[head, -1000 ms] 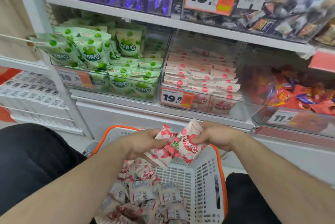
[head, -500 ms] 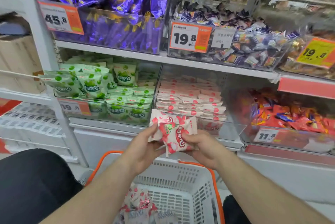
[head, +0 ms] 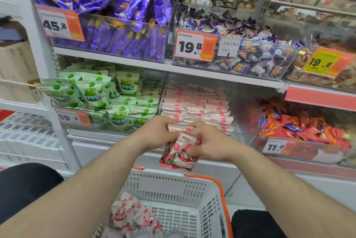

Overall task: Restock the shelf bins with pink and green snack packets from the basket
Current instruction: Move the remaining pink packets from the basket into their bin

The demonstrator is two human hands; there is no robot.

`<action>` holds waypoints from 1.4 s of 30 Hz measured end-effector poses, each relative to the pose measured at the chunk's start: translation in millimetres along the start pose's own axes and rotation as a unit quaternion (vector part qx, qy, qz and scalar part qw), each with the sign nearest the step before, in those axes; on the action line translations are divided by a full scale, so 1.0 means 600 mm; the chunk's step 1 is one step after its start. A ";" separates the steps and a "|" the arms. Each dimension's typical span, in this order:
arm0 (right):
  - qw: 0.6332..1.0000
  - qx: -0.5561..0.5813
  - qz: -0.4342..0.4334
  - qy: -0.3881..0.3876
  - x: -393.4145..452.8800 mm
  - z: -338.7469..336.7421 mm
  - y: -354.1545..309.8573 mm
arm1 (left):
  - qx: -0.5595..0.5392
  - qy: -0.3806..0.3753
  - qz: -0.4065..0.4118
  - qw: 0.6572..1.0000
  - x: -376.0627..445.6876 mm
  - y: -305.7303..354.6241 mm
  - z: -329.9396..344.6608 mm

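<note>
both hands grip a small bunch of pink packets [head: 180, 154] directly in front of the pink bin [head: 196, 106]. left hand [head: 156, 135] fingers curl over the bunch's top edge; right hand [head: 209, 142] pinches its upper right side. the basket [head: 183, 189] sits below the pink bin, holding more pink packets. the green bin [head: 107, 97] stands left of the pink bin.

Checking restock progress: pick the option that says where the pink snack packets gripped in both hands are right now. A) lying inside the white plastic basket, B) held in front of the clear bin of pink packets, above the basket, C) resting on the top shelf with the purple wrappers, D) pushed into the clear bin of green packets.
B: the left hand and right hand grip the pink snack packets in front of the clear pink-packet bin, above the white orange-rimmed plastic basket.
</note>
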State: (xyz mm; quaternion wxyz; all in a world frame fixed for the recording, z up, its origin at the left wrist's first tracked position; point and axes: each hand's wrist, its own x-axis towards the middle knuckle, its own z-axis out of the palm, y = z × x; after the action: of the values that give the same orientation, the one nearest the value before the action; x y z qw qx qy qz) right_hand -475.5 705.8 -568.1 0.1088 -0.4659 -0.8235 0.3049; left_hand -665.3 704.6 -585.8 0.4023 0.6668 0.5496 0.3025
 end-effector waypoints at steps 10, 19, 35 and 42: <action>0.988 0.139 0.039 0.047 -0.007 -0.003 0.011 | -0.128 -0.125 -0.033 0.983 -0.017 -0.014 0.020; 0.984 -0.158 -0.010 0.086 0.000 -0.014 0.021 | -0.066 -0.178 0.012 0.982 0.022 0.005 0.009; 0.956 0.276 0.090 0.036 -0.023 -0.069 0.077 | 0.232 -0.078 0.148 0.958 0.084 0.069 0.059; 0.950 0.291 0.114 0.026 -0.032 -0.072 0.120 | 0.171 -0.082 0.144 0.971 0.106 0.065 0.092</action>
State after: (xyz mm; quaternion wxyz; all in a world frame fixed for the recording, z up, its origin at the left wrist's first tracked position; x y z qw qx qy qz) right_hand -394.3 734.6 -575.2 0.2260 -0.5122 -0.6374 0.5294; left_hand -585.7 752.7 -581.7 0.2781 0.8202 0.4569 0.2029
